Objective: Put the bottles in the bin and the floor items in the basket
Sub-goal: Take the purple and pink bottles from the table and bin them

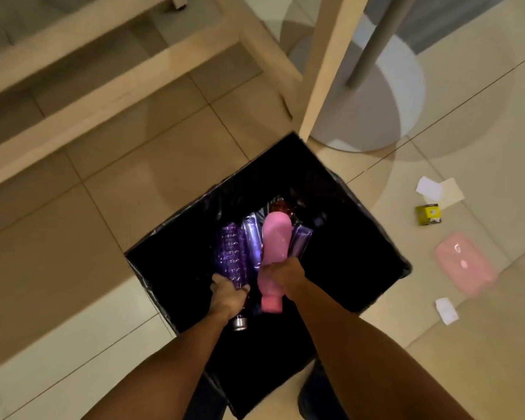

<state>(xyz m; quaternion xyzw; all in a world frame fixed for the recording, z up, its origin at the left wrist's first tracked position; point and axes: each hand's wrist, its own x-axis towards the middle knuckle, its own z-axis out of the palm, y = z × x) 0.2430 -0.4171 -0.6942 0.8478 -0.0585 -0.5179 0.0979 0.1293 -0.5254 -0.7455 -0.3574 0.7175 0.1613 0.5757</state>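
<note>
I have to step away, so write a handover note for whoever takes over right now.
Left hand: grips the purple textured bottle, held over the open bin.
Right hand: grips the pink bottle, cap toward the person, also over the bin.
In the bin: other purple bottles lie on the black liner.
Done: some bottles are binned.
Left: release both held bottles into the bin. Then clear the floor items to the right: pink container, yellow box, paper scraps and another scrap. The basket is not in view; find it first.
</note>
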